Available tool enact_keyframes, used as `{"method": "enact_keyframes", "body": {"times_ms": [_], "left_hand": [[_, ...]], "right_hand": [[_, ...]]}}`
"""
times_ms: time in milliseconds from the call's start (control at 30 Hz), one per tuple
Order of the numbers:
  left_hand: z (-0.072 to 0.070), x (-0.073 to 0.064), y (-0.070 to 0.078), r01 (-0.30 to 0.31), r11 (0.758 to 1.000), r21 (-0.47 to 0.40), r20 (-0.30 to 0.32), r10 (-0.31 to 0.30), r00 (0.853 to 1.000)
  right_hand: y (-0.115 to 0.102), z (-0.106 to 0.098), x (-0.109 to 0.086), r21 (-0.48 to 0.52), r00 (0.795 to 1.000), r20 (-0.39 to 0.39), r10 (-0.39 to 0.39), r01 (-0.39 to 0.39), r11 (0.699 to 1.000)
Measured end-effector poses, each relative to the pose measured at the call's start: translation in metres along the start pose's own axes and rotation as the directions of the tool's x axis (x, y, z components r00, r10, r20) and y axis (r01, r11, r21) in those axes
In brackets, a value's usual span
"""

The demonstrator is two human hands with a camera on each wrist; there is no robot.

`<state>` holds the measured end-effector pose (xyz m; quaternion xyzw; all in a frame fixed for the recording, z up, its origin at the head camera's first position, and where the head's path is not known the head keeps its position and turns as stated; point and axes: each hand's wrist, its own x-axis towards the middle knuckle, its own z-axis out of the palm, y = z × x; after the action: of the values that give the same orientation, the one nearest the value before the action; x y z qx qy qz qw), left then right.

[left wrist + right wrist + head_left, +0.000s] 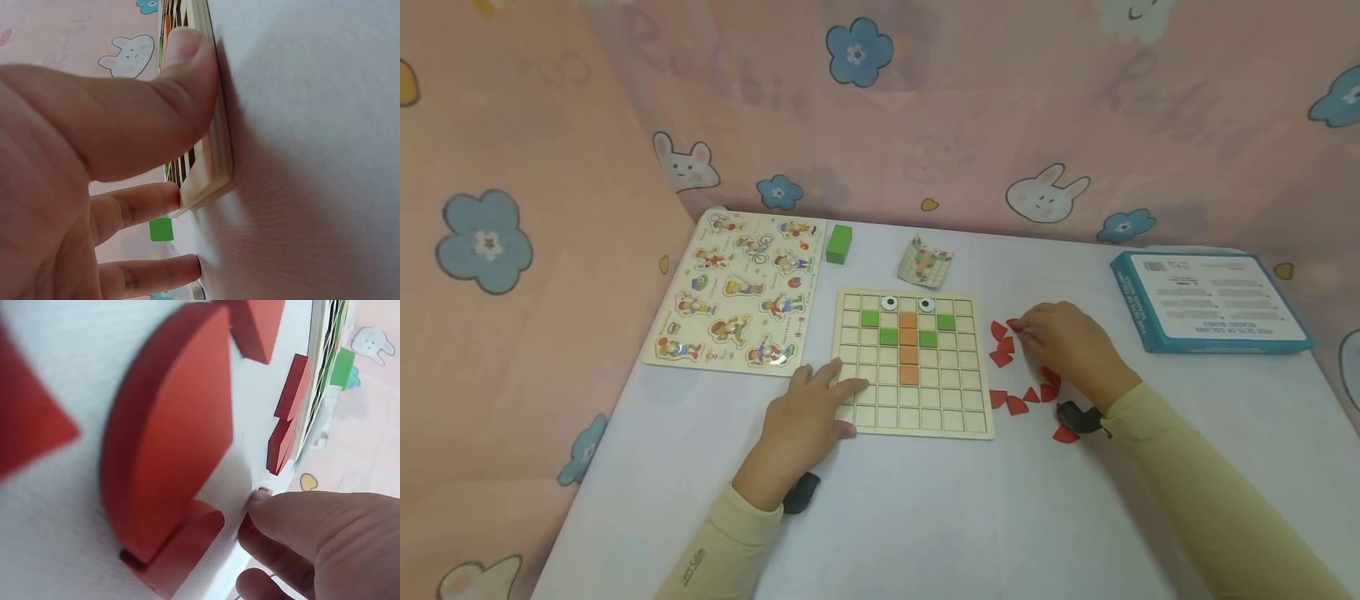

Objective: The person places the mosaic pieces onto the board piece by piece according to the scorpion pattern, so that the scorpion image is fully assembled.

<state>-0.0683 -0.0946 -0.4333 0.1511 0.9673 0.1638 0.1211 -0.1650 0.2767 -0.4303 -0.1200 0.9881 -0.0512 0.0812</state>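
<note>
My left hand (801, 421) rests at the lower left corner of a wooden grid board (940, 417), fingers spread and thumb at its front edge. Orange squares (909, 356), green squares (946, 322) and two round eye pieces (889, 303) sit in the board's cells. To the right of the board, my right hand (1071, 342) pinches a small red piece (1014, 325) between thumb and finger close over the table. The fingers partly hide that piece's shape. Several red quarter-circle pieces (1017, 405) and a red triangle (1032, 395) lie around it.
A picture puzzle board (730, 287) lies at the left. Behind the grid board are a green block (839, 244) and a creased pattern paper (925, 262). At the right back rests a blue and white box (1217, 300). A patterned cloth wall bounds the table.
</note>
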Motion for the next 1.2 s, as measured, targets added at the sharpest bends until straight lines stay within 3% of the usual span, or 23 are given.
{"method": "enact_keyframes", "body": {"times_ms": [367, 767, 1000, 1200], "left_hand": [[0.0, 0.0, 0.0, -0.001, 1.0, 0.0, 0.002, 0.001, 1.0], [0.0, 0.0, 0.0, 0.009, 1.0, -0.004, 0.005, -0.009, 1.0], [0.0, 0.0, 0.0, 0.007, 1.0, -0.004, 0.006, -0.007, 1.0], [0.0, 0.0, 0.0, 0.012, 1.0, -0.008, 0.006, -0.012, 1.0]], "right_hand": [[-0.005, 0.001, -0.002, 0.011, 0.999, 0.024, 0.045, -0.046, 0.999], [-0.009, 0.005, 0.0, -0.014, 0.998, -0.027, 0.049, -0.049, 0.999], [-0.01, 0.005, -0.002, 0.001, 0.991, 0.001, 0.133, -0.133, 0.991], [-0.009, 0.004, -0.005, 0.034, 0.988, 0.017, 0.151, -0.151, 0.988]]}}
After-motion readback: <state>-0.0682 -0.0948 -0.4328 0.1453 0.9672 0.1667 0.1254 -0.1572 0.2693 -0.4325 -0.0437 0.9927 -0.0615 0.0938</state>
